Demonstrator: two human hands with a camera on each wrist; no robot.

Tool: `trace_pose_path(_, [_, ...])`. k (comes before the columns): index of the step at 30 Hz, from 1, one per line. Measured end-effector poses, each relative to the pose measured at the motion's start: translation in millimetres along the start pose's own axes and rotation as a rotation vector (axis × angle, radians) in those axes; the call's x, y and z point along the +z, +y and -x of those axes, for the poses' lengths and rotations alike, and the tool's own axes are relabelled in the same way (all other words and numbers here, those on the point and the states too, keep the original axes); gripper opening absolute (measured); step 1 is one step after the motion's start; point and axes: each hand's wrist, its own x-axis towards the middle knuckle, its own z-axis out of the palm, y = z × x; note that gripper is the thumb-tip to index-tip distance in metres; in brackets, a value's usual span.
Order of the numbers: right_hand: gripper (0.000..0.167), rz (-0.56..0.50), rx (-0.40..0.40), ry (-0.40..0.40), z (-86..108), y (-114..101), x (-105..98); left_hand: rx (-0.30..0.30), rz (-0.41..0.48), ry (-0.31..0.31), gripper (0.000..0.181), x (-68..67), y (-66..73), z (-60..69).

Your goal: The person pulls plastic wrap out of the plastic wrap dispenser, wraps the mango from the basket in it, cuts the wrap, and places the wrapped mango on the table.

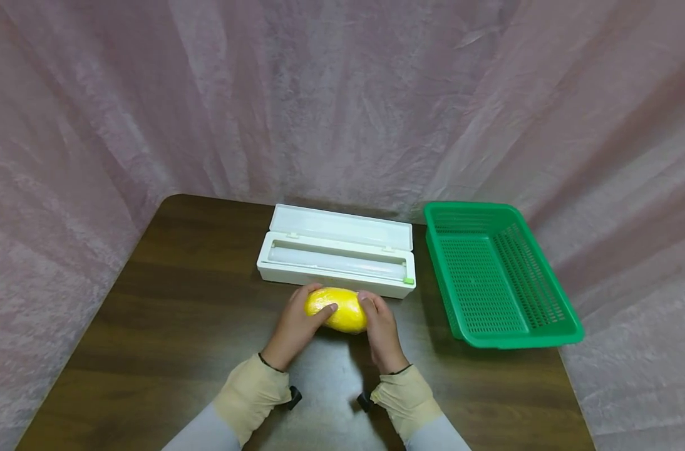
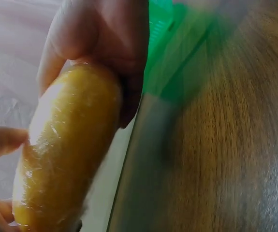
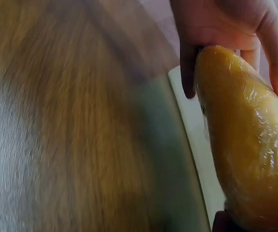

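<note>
A yellow fruit (image 1: 342,310) wrapped in clear plastic film is held between both hands just above the table, in front of a white film box. My left hand (image 1: 294,326) grips its left end, thumb laid across the near side. At the other end, my right hand (image 1: 381,329) holds on with thumb and fingers. Glossy creases of film show on the fruit (image 2: 71,145) in the left wrist view, and also on the fruit (image 3: 247,135) in the right wrist view. The fruit's kind is not certain; it is oblong like a mango. Fingertips behind it are partly hidden.
The white cling film box (image 1: 337,285) stands behind the hands with its lid (image 1: 342,227) up and a film roll (image 1: 337,260) inside. A green perforated basket (image 1: 483,282) sits to the right on the brown wooden table (image 1: 168,332). Pink curtains (image 1: 342,106) hang behind.
</note>
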Motion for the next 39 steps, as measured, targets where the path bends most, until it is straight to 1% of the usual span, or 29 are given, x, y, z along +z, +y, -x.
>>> trace_pose_path(3, [0.039, 0.092, -0.016, 0.004, -0.8, 3, -1, -0.002, -0.032, -0.008, 0.057, 0.3, -1.0, 0.0])
trace_pose_path(6, [0.038, 0.232, -0.039, -0.007, -1.2, 5, -2, -0.006, -0.059, -0.018, 0.056, -0.5, -4.1, -0.6])
trace_pose_path(9, [0.035, 0.384, -0.097, -0.021, -2.2, 6, -2, -0.017, -0.080, -0.033, 0.054, -1.4, -8.4, -2.0])
trace_pose_path(11, [0.037, 0.457, -0.141, -0.034, -2.7, 7, -2, -0.023, -0.100, -0.039, 0.053, -2.3, -11.3, -2.3])
trace_pose_path(13, [0.038, 0.496, -0.172, -0.046, -3.1, 7, -3, -0.030, -0.112, -0.045, 0.052, -3.3, -13.1, -2.4])
trace_pose_path(19, [0.044, 0.564, -0.191, -0.083, -3.2, 7, -4, -0.055, -0.167, -0.046, 0.053, -5.2, -15.5, -0.8])
trace_pose_path(20, [0.046, 0.584, -0.201, -0.086, -2.5, 7, -5, -0.056, -0.175, -0.045, 0.055, -5.5, -15.5, -0.5])
trace_pose_path(22, [0.048, 0.626, -0.248, -0.101, 0.0, 5, -6, -0.051, -0.188, -0.047, 0.058, -6.2, -15.3, -0.3])
trace_pose_path(24, [0.051, 0.672, -0.314, -0.122, 3.7, 3, -9, -0.032, -0.192, -0.055, 0.061, -7.3, -14.7, 0.3])
trace_pose_path(26, [0.054, 0.728, -0.395, -0.152, 8.2, 2, -12, 0.003, -0.200, -0.069, 0.064, -9.3, -14.1, 1.4])
trace_pose_path(28, [0.057, 0.776, -0.466, -0.184, 11.9, 1, -16, 0.061, -0.222, -0.086, 0.067, -12.2, -13.2, 3.3])
trace_pose_path(30, [0.061, 0.810, -0.509, -0.214, 14.4, 1, -19, 0.134, -0.256, -0.109, 0.067, -15.7, -12.4, 5.1])
trace_pose_path(33, [0.063, 0.835, -0.524, -0.259, 15.7, 1, -23, 0.219, -0.336, -0.159, 0.071, -20.6, -12.4, 7.5])
trace_pose_path(35, [0.063, 0.838, -0.521, -0.281, 15.7, 2, -25, 0.252, -0.383, -0.181, 0.072, -22.1, -13.8, 8.4])
trace_pose_path(37, [0.062, 0.834, -0.517, -0.295, 15.5, 3, -26, 0.261, -0.413, -0.190, 0.072, -22.8, -15.2, 9.2])
trace_pose_path(39, [0.061, 0.825, -0.518, -0.303, 15.4, 4, -26, 0.258, -0.416, -0.181, 0.070, -22.9, -16.0, 10.0])
